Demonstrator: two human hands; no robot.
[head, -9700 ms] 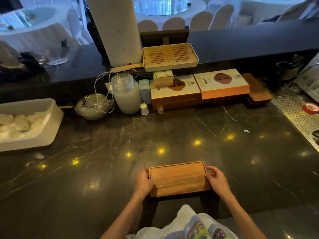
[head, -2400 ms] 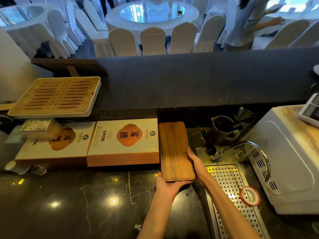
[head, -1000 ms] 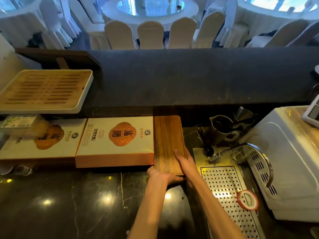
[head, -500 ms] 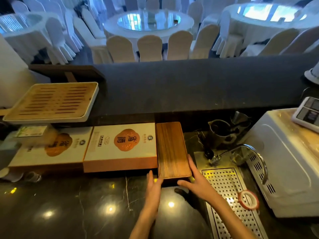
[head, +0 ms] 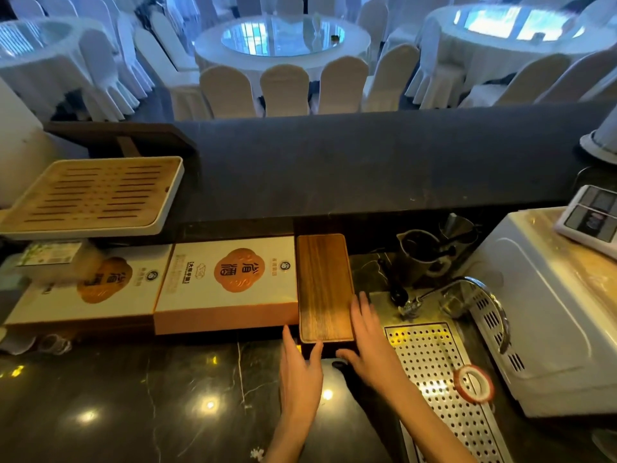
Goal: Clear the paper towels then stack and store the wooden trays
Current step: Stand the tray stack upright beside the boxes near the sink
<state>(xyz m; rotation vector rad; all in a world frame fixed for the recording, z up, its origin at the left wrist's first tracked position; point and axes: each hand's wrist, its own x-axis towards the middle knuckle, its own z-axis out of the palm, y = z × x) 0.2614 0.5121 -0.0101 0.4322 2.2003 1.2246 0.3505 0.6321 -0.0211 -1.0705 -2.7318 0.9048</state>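
White-covered chairs (head: 284, 90) ring round glass-topped tables (head: 282, 40) beyond the dark counter (head: 367, 168)

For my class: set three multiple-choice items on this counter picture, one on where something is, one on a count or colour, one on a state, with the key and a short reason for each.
1. Where does the wooden tray lie?
A. Right of the orange boxes, by the drain grate
B. On the slatted tray
C. On the white appliance

2. How many boxes with an orange emblem lie side by side on the counter?
A. One
B. Two
C. Four

3. How are the hands?
A. Both open, at the tray's near end
B. Both lifting the tray in the air
C. One holding the tape roll

Key
1 A: the tray sits between the right box and the grate.
2 B: only the right box and the left box show.
3 A: the left hand and right hand have spread fingers, and the tray rests on a dark stack.
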